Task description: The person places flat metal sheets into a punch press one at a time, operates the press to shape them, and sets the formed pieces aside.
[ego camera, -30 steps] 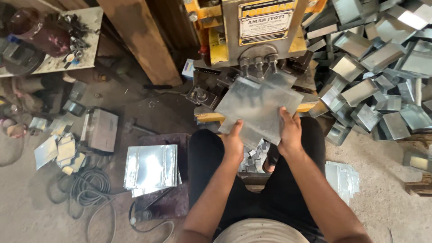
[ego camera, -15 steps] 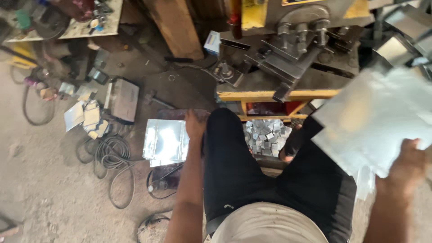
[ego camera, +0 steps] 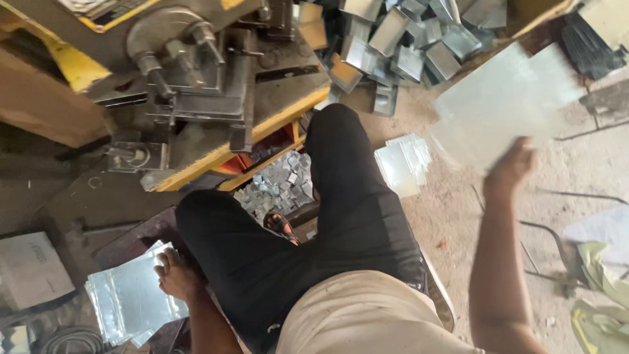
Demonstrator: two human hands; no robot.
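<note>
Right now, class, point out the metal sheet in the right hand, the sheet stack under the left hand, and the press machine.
metal sheet (ego camera: pixel 504 105), head view, sheet's middle
sheet stack (ego camera: pixel 128 301), head view, top sheet
press machine (ego camera: pixel 196 72), head view, grey body

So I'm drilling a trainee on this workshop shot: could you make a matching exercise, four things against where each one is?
Things:
1. left hand
2. right hand
3. small metal offcuts
4. bent metal trays

Places:
A. heaped at the top of the view
B. on the stack of flat sheets
C. under the yellow-edged machine
D. holding up a blurred metal sheet

Pairs: 1-B, 2-D, 3-C, 4-A
</note>
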